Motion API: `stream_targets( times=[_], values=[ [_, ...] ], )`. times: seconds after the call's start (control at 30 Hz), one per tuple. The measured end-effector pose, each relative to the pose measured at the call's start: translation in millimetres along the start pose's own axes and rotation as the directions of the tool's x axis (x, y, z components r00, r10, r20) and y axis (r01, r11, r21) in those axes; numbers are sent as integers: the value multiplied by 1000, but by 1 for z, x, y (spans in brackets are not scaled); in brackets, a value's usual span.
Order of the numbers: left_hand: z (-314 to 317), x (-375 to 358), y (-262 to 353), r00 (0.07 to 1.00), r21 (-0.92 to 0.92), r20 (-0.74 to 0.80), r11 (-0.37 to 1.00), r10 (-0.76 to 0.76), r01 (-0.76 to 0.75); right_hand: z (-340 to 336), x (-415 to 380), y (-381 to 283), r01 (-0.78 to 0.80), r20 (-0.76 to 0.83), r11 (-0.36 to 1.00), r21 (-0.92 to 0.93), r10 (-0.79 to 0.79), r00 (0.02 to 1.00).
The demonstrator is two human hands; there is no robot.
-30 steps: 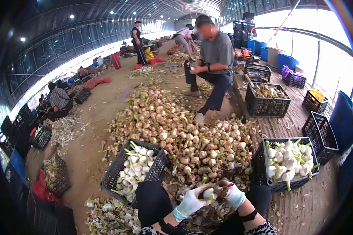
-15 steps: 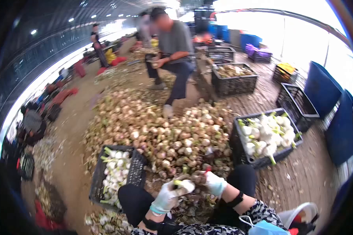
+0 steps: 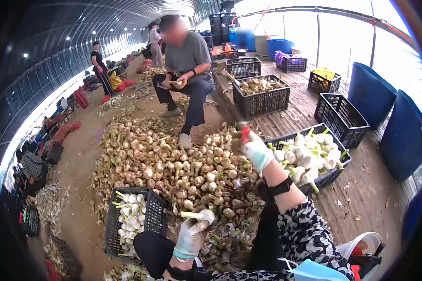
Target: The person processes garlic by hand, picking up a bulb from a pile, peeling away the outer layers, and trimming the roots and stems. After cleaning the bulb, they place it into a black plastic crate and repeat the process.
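Note:
My left hand (image 3: pixel 190 238), in a whitish glove with a teal cuff, is closed on a peeled garlic bulb (image 3: pixel 206 216) whose pale green stem points left. My right hand (image 3: pixel 254 149), gloved the same way, is raised over the heap of unpeeled garlic (image 3: pixel 173 161), near the right-hand crate. A small red thing shows at its curled fingers, but blur hides what it is. Left of my knee, a black crate (image 3: pixel 162 216) holds clean white bulbs. On my right, another black crate (image 3: pixel 341 167) is piled high with white garlic. Dry peelings (image 3: pixel 229 243) lie between my legs.
A co-worker (image 3: pixel 185 54) sits across the heap with hands together. Behind the right crate stand a crate of brownish garlic (image 3: pixel 262 107), an open black crate (image 3: pixel 342 117) and blue barrels (image 3: pixel 373 93). A white bucket (image 3: pixel 368 239) is beside me at lower right.
My right hand has moved up and away from the left one, over the heap. My left hand has lowered slightly leftward, and the bulb's stem now points left. The view has shifted.

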State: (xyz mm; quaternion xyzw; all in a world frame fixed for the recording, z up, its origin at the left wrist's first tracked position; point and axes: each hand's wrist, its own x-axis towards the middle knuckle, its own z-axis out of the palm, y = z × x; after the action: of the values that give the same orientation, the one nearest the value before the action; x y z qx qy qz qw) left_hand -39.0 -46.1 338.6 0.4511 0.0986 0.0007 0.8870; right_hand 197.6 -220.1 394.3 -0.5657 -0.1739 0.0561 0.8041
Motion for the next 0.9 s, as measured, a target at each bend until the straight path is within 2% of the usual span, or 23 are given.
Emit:
stream_targets(
  times=[0.03, 0.07, 0.1, 0.13, 0.2, 0.23, 0.27, 0.33, 0.37, 0.4, 0.43, 0.47, 0.53, 0.57, 0.6, 0.67, 0.7, 0.73, 0.77, 0.8, 0.83, 0.87, 0.9],
  values=[
    [-1, 0, -2, 1000, -5, -7, 1000, -2, 2, -2, -5, 3, -192, 224, 968, 159, 154, 962],
    [-3, 3, -2, 998, 45, 16, 997, 55, -56, 8, -14, 13, 46, 232, 945, -322, 32, 972],
    [-3, 9, -1, 992, 93, 43, 988, 118, -122, 12, -24, 18, -53, 252, 994, -98, 77, 965],
    [-2, 11, 2, 991, 90, 38, 987, 131, -134, 15, -34, 24, -165, 285, 978, 129, 123, 951],
    [1, 11, 5, 968, 232, -40, 945, 247, -232, 4, -48, 50, -334, 343, 892, 305, 224, 912],
    [3, 11, 10, 973, 203, -89, 961, 212, -191, 7, -63, 58, -254, 218, 961, 113, 225, 950],
    [6, 10, 14, 974, 169, -81, 966, 210, -195, 5, -73, 60, -438, 359, 862, 255, 336, 871],
    [8, 15, 18, 950, 176, -65, 941, 304, -289, 8, -96, 76, -289, 281, 955, 61, 262, 923],
    [6, 14, 23, 959, 292, -30, 920, 283, -263, 5, -104, 78, 416, 409, 817, -399, -247, 878],
    [10, 14, 27, 962, 243, -44, 937, 270, -252, 9, -112, 80, -194, 332, 979, 58, 165, 929],
    [17, 13, 29, 949, 227, -5, 925, 316, -306, 20, -119, 61, -315, 365, 935, 163, 239, 900],
    [15, 14, 31, 958, 271, 20, 921, 287, -281, 30, -125, 44, -423, 403, 867, 264, 299, 865],
    [14, 15, 28, 946, 372, 22, 876, 323, -308, 33, -124, 47, -469, 346, 868, 163, 394, 851],
    [10, 15, 28, 947, 479, 49, 824, 319, -302, 29, -123, 64, -246, 315, 969, -22, 240, 918],
    [9, 14, 27, 950, 478, 44, 828, 310, -292, 36, -125, 40, -354, 293, 927, -122, 375, 880],
    [8, 15, 28, 928, 649, 132, 677, 348, -347, 36, -123, 53, -71, 326, 964, -257, 156, 933],
    [9, 14, 27, 914, 658, 193, 643, 358, -391, 41, -122, 53, -69, 331, 965, -254, 154, 931],
    [10, 13, 27, 912, 662, 189, 639, 363, -392, 47, -121, 52, -137, 309, 961, -241, 210, 927],
    [11, 12, 26, 951, 533, 143, 788, 275, -308, 51, -121, 51, -205, 288, 952, -227, 267, 920],
    [12, 11, 26, 977, 381, 116, 901, 177, -209, 51, -121, 45, -201, 294, 954, -223, 263, 919],
    [11, 10, 27, 988, 293, 91, 944, 128, -150, 47, -123, 38, -318, 333, 937, -147, 350, 876],
    [11, 9, 27, 987, 298, 91, 942, 135, -156, 44, -123, 34, -431, 380, 899, -77, 426, 821],
    [10, 9, 25, 988, 336, 78, 929, 136, -154, 42, -122, 35, -369, 395, 926, -83, 371, 841]
  ],
)
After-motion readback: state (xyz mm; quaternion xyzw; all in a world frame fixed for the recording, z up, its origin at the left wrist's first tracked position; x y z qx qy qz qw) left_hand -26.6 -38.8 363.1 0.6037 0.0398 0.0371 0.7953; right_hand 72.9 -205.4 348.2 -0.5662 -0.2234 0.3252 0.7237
